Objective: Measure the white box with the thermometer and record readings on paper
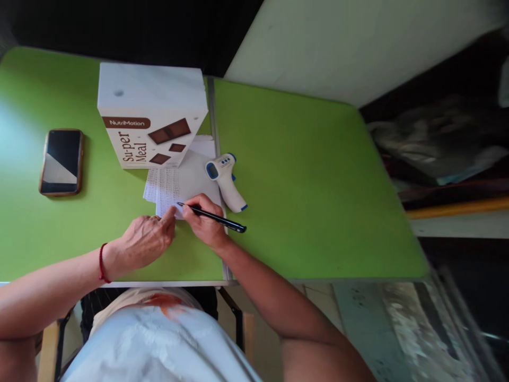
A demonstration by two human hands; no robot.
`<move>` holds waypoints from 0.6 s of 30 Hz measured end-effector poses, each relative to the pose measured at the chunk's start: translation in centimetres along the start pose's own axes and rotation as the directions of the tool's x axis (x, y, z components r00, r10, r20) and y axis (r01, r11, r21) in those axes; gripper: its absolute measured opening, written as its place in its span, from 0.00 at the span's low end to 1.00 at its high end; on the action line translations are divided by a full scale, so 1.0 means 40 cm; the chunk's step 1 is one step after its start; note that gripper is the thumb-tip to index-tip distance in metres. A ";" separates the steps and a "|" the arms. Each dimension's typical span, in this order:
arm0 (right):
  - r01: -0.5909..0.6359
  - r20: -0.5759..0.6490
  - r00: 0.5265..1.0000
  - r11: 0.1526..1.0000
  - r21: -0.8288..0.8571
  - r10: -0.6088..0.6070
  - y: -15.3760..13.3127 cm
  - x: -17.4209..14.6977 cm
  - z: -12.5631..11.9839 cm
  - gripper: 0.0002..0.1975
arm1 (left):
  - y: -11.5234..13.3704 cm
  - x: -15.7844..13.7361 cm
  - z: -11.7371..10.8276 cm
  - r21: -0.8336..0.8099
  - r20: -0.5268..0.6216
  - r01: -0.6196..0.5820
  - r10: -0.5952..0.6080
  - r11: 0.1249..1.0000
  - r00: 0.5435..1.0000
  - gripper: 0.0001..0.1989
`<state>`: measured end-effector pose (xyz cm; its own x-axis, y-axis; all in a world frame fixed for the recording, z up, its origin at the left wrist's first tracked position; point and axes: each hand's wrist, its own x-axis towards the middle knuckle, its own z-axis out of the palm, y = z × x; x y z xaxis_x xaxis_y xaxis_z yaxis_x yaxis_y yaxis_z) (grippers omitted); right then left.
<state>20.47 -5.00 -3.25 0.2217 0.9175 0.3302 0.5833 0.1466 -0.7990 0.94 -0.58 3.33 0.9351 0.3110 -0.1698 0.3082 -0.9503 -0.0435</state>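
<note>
Between the thumb and fingers of my right hand [205, 222] is a black pen [218, 217], its tip at the lower part of a sheet with small rows of writing [167, 187]. My left hand [148, 241] lies at the lower edge of this sheet, its index finger stretched out and touching the paper close to the pen tip. The other left fingers are bent and partly hidden, with nothing visible in them. More white paper [199, 178] lies under and beside the written sheet. A white and blue infrared thermometer [226, 180] rests just beyond my right hand.
Behind the papers stands a white NutriMotion box [153, 87]. A phone [61, 162] in a brown case lies on the left of the green table [318, 191]. A seam crosses the tabletop near the thermometer. Dark cloth-like items [433, 138] are piled beyond the right edge.
</note>
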 end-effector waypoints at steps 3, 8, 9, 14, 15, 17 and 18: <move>-0.010 -0.006 1.000 1.000 -0.016 0.010 0.003 -0.001 0.002 0.10 | -0.003 0.001 -0.004 0.010 0.033 -0.014 0.013 1.000 0.999 0.14; 0.015 -0.050 0.999 1.000 0.014 -0.014 0.005 -0.002 0.003 0.09 | -0.004 0.001 0.000 -0.043 -0.001 0.012 -0.012 0.999 1.000 0.14; 0.014 -0.050 0.999 1.000 0.014 -0.014 0.004 -0.002 0.003 0.09 | -0.004 0.001 0.002 -0.050 -0.005 0.015 -0.016 0.999 1.000 0.13; 0.002 -0.024 1.000 1.000 0.002 -0.002 0.001 0.002 0.005 0.07 | -0.002 0.002 0.003 -0.048 -0.007 0.022 -0.023 0.999 1.000 0.14; 0.012 -0.028 1.000 1.000 0.009 -0.011 0.001 0.002 0.005 0.07 | -0.001 0.002 0.004 -0.048 -0.011 0.022 -0.022 0.999 1.000 0.14; 0.029 -0.041 0.999 0.999 0.020 -0.028 0.001 0.002 0.006 0.06 | -0.002 0.000 0.008 -0.054 -0.021 0.020 -0.021 0.998 1.000 0.14; 0.032 -0.045 0.999 0.999 0.020 -0.031 0.000 0.001 0.006 0.06 | -0.002 0.000 0.011 -0.062 -0.028 0.021 -0.023 0.998 0.999 0.14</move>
<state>20.31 -4.86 -3.36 0.2386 0.8950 0.3769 0.5742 0.1829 -0.7980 0.82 -0.50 2.92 0.9323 0.3332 -0.1410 0.3385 -0.9409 0.0144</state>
